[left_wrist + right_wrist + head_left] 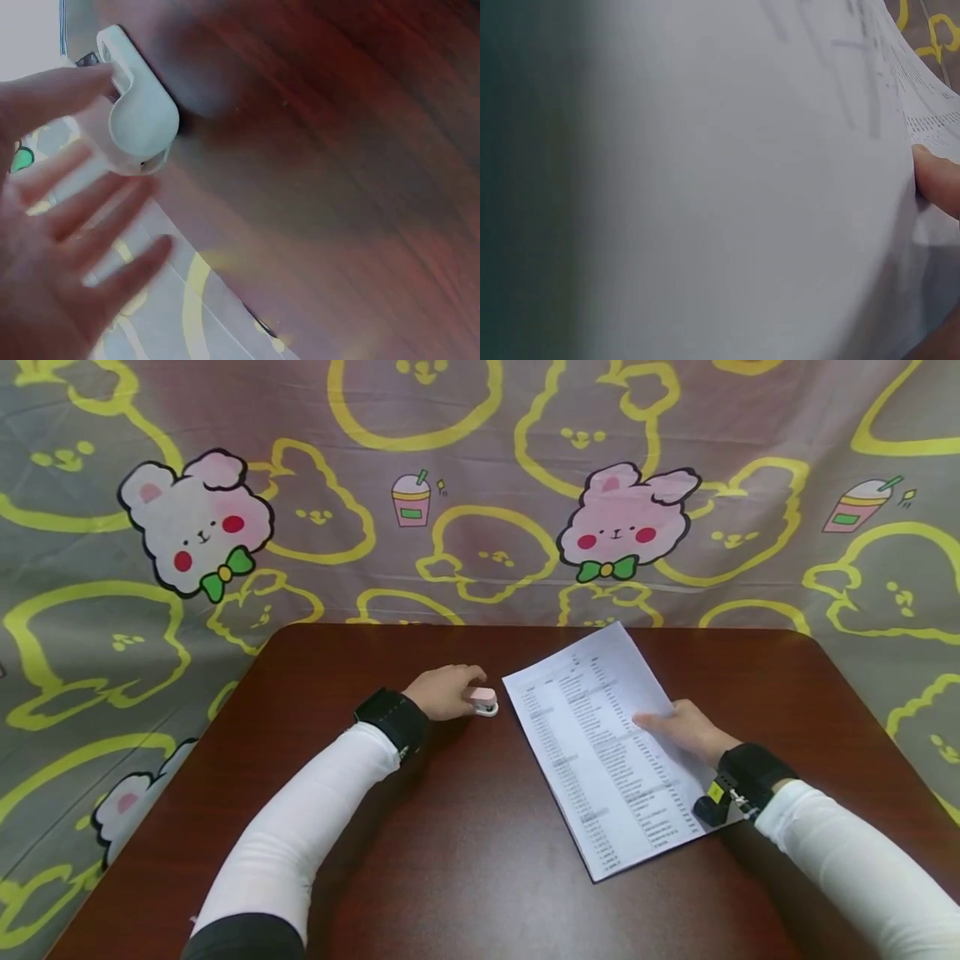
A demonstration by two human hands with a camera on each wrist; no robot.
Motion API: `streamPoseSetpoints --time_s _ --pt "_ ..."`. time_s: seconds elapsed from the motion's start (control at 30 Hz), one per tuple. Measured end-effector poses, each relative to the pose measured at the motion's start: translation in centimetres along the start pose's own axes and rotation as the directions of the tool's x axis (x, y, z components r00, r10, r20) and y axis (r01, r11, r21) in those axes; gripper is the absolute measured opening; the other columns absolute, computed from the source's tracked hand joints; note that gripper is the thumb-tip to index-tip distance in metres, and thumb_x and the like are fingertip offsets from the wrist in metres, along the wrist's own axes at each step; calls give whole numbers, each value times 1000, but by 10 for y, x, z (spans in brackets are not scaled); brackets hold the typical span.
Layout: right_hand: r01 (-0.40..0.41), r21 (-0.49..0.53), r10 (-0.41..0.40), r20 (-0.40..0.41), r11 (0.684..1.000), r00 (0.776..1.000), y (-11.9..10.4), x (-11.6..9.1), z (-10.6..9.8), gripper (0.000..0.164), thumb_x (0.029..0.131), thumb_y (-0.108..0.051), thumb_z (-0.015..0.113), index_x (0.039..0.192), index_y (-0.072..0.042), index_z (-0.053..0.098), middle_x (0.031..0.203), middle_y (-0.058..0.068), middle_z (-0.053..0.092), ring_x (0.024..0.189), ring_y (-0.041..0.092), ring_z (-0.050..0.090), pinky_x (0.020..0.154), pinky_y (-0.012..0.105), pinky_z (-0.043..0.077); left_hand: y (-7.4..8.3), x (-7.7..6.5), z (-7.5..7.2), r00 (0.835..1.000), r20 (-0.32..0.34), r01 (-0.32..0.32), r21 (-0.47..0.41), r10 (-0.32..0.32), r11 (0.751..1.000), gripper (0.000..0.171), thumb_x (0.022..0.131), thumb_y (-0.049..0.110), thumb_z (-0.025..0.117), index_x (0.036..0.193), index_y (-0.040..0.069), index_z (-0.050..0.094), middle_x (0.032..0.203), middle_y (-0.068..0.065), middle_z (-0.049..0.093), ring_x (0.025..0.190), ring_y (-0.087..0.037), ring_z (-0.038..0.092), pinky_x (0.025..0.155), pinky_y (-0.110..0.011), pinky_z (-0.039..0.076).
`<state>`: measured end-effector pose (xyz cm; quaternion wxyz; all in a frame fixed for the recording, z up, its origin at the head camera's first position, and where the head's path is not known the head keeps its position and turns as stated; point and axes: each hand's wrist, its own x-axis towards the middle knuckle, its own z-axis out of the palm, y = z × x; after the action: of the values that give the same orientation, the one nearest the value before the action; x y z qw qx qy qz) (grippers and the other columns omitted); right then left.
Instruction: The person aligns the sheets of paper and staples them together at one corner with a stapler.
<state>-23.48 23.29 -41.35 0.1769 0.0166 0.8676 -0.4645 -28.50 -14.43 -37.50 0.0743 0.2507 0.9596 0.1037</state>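
A small pink and white stapler (482, 700) sits on the table, left of the paper. My left hand (444, 692) is at its left end. In the left wrist view the thumb overlaps the stapler (146, 112), while the other fingers (124, 277) are spread, blurred and fairly straight; the hand is not closed round it. My right hand (692, 731) grips printed sheets of paper (600, 752) by their right edge, thumb on top, the other fingers hidden underneath. White paper (742, 187) fills most of the right wrist view, with the thumb (937, 180) on it.
The brown wooden table (450, 860) has rounded far corners. Behind it hangs a curtain (480, 443) patterned with cartoon rabbits and yellow outlines. Black straps with cameras are on both wrists, the right one (753, 777) close to the paper's lower right corner.
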Motion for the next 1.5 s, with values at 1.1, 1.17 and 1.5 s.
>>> streamPoseSetpoints --time_s 1.1,1.17,1.5 --pt "-11 -93 12 18 996 1000 -16 6 15 57 90 -41 68 130 -4 52 95 12 69 73 26 69 69 35 55 5 13 14 999 9 -36 -44 36 998 18 88 5 68 105 6 67 101 -8 66 89 -23 57 86 -34 46" --pt "-8 -105 9 14 994 1000 -16 6 15 58 89 -42 68 130 -4 52 95 12 69 73 26 69 69 35 55 5 13 14 999 5 -37 -47 37 998 17 88 5 69 105 5 67 100 -9 66 87 -23 58 84 -34 46" --pt "31 -141 -27 31 990 999 -16 7 14 58 87 -44 69 129 -6 55 96 9 70 73 25 69 70 36 54 5 11 12 1000 22 -1 -100 4 995 24 88 5 70 112 2 67 105 -12 66 91 -25 58 87 -36 47"
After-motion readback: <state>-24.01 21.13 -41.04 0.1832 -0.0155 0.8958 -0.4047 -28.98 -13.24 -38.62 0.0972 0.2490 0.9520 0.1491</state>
